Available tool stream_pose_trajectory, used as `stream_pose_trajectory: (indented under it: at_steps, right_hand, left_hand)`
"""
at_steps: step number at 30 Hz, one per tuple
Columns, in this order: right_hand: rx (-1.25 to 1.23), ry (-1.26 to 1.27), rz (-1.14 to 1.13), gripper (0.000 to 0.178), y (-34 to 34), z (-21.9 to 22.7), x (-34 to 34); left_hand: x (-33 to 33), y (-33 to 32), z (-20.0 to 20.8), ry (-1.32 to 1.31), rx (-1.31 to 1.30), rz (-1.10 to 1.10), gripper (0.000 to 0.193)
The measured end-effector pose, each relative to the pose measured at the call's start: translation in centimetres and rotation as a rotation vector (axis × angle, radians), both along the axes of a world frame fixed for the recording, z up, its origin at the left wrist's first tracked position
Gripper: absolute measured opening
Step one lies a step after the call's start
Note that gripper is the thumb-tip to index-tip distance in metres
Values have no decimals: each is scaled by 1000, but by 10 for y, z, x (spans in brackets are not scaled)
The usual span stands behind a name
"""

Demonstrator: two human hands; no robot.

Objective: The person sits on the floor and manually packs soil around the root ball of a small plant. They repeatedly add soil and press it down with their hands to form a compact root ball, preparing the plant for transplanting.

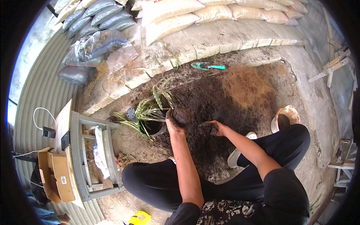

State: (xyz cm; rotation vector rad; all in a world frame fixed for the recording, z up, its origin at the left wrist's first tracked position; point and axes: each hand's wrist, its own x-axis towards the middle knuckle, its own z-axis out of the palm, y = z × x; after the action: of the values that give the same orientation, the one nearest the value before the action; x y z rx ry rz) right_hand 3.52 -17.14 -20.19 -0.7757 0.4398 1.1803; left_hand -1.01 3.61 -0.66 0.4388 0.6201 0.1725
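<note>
My left hand (175,125) is closed round a leafy plant (147,111) by its round, dark root ball (182,116). The long, striped green leaves lean out to the left of that hand. Under the leaves stands a dark pot (159,131), partly hidden by them. My right hand (218,128) hovers to the right of the root ball, apart from it. Its fingers are spread and dark with soil, and their tips blend into the heap of dark soil (210,97) below. Whether loose soil lies in that palm is hard to make out.
Brown fibre (247,87) lies on the soil's far right, with a turquoise trowel (208,66) beyond. A whitish pot (288,114) stands near my right knee. A grey disc with holes (131,113) lies beside the leaves. Left stands a grey bench (84,157); filled sacks (213,14) line the back.
</note>
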Motion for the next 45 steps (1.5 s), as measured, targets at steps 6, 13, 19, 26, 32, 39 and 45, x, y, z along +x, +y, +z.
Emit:
stream_pose_trajectory:
  at_steps: [6, 13, 19, 26, 32, 39, 45]
  right_hand:
    - [-188, -289, -38, 35, 22, 2, 29]
    - [395, -275, -10, 64, 42, 70, 40]
    - [58, -307, -288, 46, 37, 104, 46]
    - [410, -401, -410, 34, 57, 207, 22]
    - [-26, -997, -498, 38, 80, 217, 2]
    - [-610, -2212, -46, 35, 85, 193, -25]
    - [-331, -1711, 9, 48, 80, 220, -20]
  left_hand:
    - [2, 3, -5, -34, -30, -7, 31]
    - [-8, 28, -18, -52, -47, 34, 30]
    - [4, 16, -25, -151, -99, -11, 30]
    - [-3, 15, -13, -204, -43, -3, 41]
    - [-3, 2, -4, -198, 4, -73, 48]
    - [4, -19, -38, -231, 78, -29, 31]
    - [6, -5, -37, -261, 28, -117, 33]
